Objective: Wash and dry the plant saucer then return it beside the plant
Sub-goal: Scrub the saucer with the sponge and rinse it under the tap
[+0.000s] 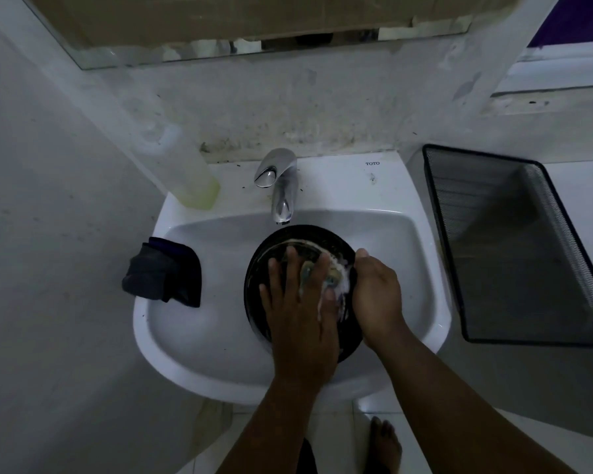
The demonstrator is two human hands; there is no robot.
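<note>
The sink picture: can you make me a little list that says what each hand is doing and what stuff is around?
place: white sink
dish: black saucer, soapy, inside the sink
left hand: presses a sponge on the saucer
right hand: grips the saucer's right rim
tap: no water seen running
cloth: dark, on the sink's left edge
bottle: yellowish, back left corner
basket: black mesh, right of the sink
</note>
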